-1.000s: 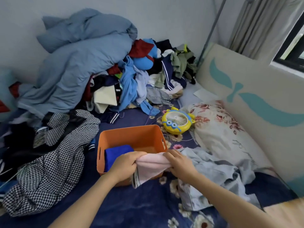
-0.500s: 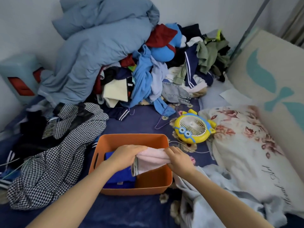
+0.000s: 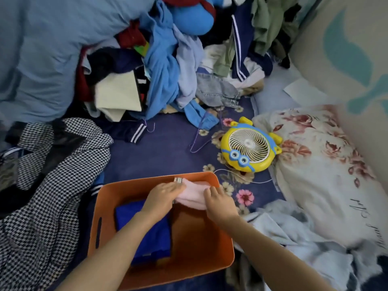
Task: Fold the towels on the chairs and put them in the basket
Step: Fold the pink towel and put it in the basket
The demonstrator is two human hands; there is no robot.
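Note:
An orange plastic basket [image 3: 201, 261] sits on the dark blue floral bedsheet at the bottom centre. A folded blue towel [image 3: 151, 234] lies in its left half. A folded pink towel [image 3: 194, 195] rests inside the basket's far right corner. My left hand [image 3: 162, 196] grips the pink towel's left end, and my right hand [image 3: 219, 201] grips its right end. Both forearms reach over the basket from below.
A yellow cartoon desk fan [image 3: 248, 144] with a thin white cord lies just beyond the basket. A houndstooth garment [image 3: 52, 181] spreads at left, a big clothes pile [image 3: 172, 59] at the back, a floral pillow [image 3: 321, 164] at right, and a pale blue cloth [image 3: 294, 244] beside the basket.
Both hands have carried the pink towel from the basket's near rim forward and down into its far right corner. The view has tilted down and closer.

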